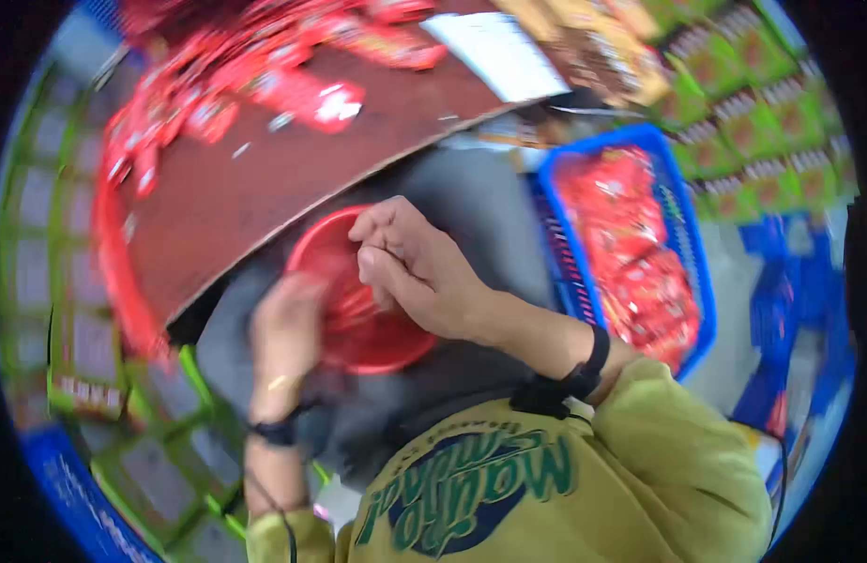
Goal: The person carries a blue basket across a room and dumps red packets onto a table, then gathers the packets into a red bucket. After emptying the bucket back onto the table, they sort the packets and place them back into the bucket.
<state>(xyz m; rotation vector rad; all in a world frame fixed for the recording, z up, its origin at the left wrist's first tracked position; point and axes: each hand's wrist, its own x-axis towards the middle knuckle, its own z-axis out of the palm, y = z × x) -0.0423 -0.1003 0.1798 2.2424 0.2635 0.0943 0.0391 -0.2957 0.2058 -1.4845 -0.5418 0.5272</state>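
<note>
A red plastic basin (pixel 396 352) rests on my lap, on dark grey clothing, with blurred red contents inside. My right hand (pixel 419 267) is over its far right side, with fingers curled in toward the thumb. Whatever those fingers may hold is hidden. At the basin's left rim, my left hand (pixel 288 324) is smeared by motion, so its fingers cannot be made out. Both wrists wear dark bands.
A brown table (pixel 255 188) ahead carries shiny red packets (pixel 330 103) and a white sheet (pixel 494 52). On the right stands a blue basket (pixel 706 319) of red packets (pixel 640 253). Green boxes are stacked at the left (pixel 86 352) and upper right (pixel 752 117).
</note>
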